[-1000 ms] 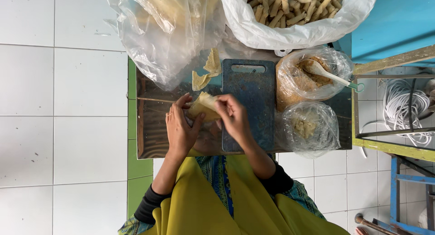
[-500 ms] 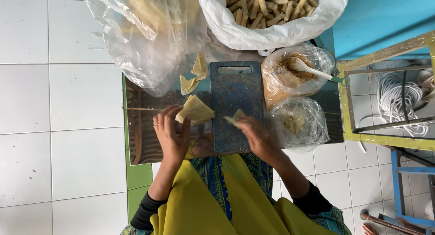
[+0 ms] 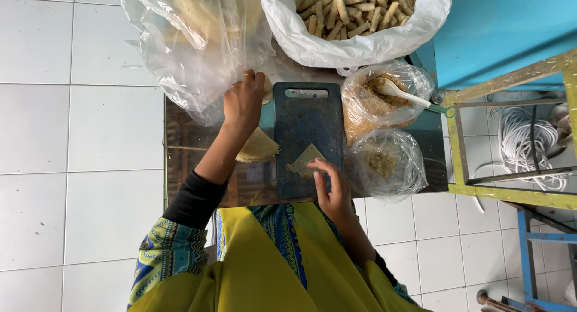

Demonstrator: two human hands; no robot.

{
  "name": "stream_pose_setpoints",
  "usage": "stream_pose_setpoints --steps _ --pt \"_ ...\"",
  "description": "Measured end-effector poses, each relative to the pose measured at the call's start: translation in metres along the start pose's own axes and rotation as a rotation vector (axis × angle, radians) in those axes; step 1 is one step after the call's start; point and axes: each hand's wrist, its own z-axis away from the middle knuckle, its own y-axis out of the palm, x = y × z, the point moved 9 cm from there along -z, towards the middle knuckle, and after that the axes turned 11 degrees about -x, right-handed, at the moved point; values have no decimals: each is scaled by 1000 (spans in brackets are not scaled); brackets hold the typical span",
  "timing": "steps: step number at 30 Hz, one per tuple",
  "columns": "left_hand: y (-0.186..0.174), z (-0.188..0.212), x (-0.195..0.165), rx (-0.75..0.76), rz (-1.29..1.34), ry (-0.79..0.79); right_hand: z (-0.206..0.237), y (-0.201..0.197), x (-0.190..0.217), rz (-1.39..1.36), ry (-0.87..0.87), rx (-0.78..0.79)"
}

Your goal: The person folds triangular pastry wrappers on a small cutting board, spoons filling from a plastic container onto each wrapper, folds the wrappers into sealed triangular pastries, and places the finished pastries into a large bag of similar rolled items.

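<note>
A white sack [image 3: 360,41] of pale rolled sticks sits at the bench's [image 3: 180,137] far edge, with a clear plastic bag [image 3: 186,41] at the far left corner. A dark blue cutting board [image 3: 306,122] lies in the middle. At its right are two small clear bags, one with a spoon [image 3: 402,92]. The left hand [image 3: 243,101] reaches to the clear bag's mouth; whether its fingers are closed cannot be told. The right hand [image 3: 333,189] presses flat, fingers together, on a triangular wrapper [image 3: 305,160] on the board's near part. Another folded wrapper [image 3: 258,146] lies left of the board.
</note>
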Motion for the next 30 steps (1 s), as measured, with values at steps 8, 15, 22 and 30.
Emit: stream_pose_setpoints --steps 8,15,22,30 --pt "-17 28 8 -122 97 -66 5 -16 -14 -51 71 -125" --pt "-38 53 16 -151 -1 9 5 -17 -23 -116 136 -150" --pt "-70 92 -21 -23 726 -188 -10 -12 -18 -281 218 -99" --pt "-68 124 -81 133 1111 -263 0 20 -38 -822 621 69"
